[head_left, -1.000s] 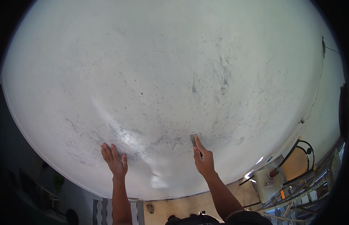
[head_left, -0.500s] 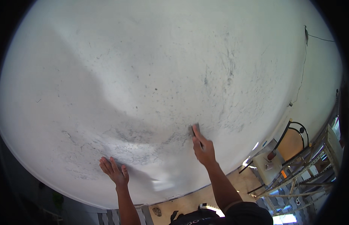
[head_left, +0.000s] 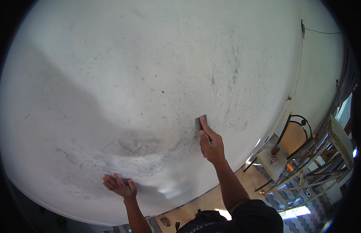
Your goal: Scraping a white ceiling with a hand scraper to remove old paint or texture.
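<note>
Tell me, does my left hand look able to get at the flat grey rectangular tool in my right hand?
Probably yes: your left hand looks empty, and only smudged white wall shows between it and the tool, though your right hand partly covers it.

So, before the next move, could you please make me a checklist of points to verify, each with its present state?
1. Right hand has a grip on the flat grey tool: ok.
2. Tool lies evenly against the wall: cannot tell; the fingers cover part of it.
3. Left hand is open and well apart from the tool: ok.
4. Wall surface is free of dark marks: not ok; specks and streaks show around the tool and above the left hand.
5. Chair is clear of both hands: ok; it stands off to the right.
</note>
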`<state>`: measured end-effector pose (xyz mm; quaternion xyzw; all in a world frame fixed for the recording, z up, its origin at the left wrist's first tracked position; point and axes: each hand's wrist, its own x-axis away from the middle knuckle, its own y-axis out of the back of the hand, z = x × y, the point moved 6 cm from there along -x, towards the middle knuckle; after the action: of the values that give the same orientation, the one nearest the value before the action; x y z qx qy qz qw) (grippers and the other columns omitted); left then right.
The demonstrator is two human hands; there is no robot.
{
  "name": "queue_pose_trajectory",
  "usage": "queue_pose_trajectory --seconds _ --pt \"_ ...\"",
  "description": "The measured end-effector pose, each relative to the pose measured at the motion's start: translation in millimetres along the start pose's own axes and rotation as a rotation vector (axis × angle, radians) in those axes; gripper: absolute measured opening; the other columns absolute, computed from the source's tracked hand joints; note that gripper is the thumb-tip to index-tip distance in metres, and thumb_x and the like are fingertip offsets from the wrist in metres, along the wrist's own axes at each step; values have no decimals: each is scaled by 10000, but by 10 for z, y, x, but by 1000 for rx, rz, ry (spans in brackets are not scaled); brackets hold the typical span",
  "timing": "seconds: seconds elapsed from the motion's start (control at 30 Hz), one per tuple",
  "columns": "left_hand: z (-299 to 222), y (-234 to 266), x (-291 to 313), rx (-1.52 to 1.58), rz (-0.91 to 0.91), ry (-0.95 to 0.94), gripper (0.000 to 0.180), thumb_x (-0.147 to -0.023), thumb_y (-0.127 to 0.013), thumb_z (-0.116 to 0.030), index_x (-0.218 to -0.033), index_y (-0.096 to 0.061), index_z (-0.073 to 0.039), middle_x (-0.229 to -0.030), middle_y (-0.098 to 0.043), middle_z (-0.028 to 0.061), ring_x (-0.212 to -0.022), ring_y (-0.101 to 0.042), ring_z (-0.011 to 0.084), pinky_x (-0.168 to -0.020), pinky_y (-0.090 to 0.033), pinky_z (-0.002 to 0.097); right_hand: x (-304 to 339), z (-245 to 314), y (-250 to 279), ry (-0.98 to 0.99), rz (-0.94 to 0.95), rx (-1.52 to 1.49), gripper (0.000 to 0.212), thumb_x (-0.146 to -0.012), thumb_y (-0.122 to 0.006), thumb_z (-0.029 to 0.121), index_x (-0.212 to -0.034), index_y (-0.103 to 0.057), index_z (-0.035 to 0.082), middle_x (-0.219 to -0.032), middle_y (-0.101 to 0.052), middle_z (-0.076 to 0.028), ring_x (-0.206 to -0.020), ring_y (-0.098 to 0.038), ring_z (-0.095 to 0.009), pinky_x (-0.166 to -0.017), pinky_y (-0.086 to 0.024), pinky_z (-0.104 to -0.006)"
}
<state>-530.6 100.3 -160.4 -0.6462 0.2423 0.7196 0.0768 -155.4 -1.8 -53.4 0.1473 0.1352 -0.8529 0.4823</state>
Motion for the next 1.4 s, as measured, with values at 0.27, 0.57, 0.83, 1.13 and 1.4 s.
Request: queue_pose_trajectory --seconds 0.27,0.57,0.83,1.13,1.4 --pt "12 22 3 -79 -9 13 716 -1038 -328 -548 -1575 -280 -78 -1652 -162 233 -1517 -156 450 -1209 -104 595 89 -194 214 -27 -58 68 464 -1062 -517 209 -1511 -455 110 -690 -468 78 -583 -373 -43 -582 -379 -199" --pt "-37 -1 -58 -85 -25 10 699 -1054 -323 -524 -1569 -272 -55 -1654 -155 230 -1529 -117 433 -1214 -93 585 137 -522 509 -14 -49 181 472 -1054 -539 256 -1504 -469 129 -655 -483 28 -602 -410 -44 -590 -408 -220" --pt "-358 68 -194 45 -19 63 667 -1059 -330 -508 -1542 -314 -48 -1643 -162 256 -1519 -133 455 -1206 -95 608 91 -532 612 125 -22 246 465 -1051 -525 204 -1501 -468 97 -666 -446 65 -585 -375 -27 -554 -363 -203" --pt "-630 -109 -195 -3 -16 -35 630 -1064 -326 -483 -1536 -338 -65 -1634 -191 259 -1510 -158 467 -1199 -123 616 67 -525 630 211 -32 300 469 -1048 -540 209 -1499 -469 103 -653 -438 52 -590 -374 -49 -574 -369 -213" --pt "-619 -127 -149 -76 -47 -51 641 -1063 -336 -489 -1538 -341 -59 -1632 -203 257 -1505 -172 471 -1200 -133 599 -130 -309 507 220 39 132 472 -1049 -545 224 -1500 -468 105 -665 -490 40 -589 -395 -43 -573 -388 -219"
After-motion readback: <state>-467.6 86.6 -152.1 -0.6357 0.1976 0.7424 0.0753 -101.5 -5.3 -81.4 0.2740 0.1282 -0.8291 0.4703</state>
